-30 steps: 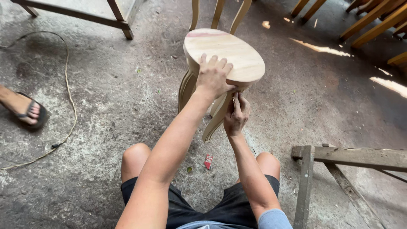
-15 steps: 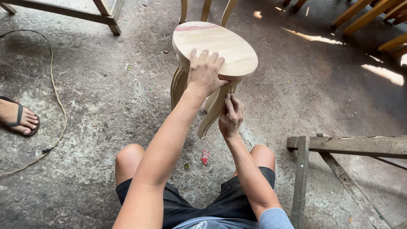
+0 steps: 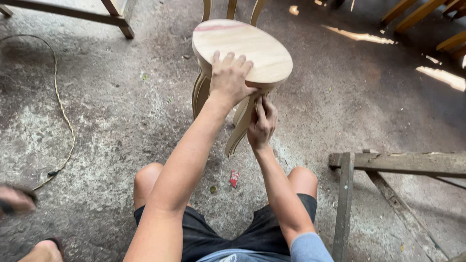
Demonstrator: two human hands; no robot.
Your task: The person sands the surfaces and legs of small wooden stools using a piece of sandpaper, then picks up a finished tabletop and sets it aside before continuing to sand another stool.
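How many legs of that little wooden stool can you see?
2 on the stool: a curved leg at left, another by the right hand. Others may be hidden under the seat.
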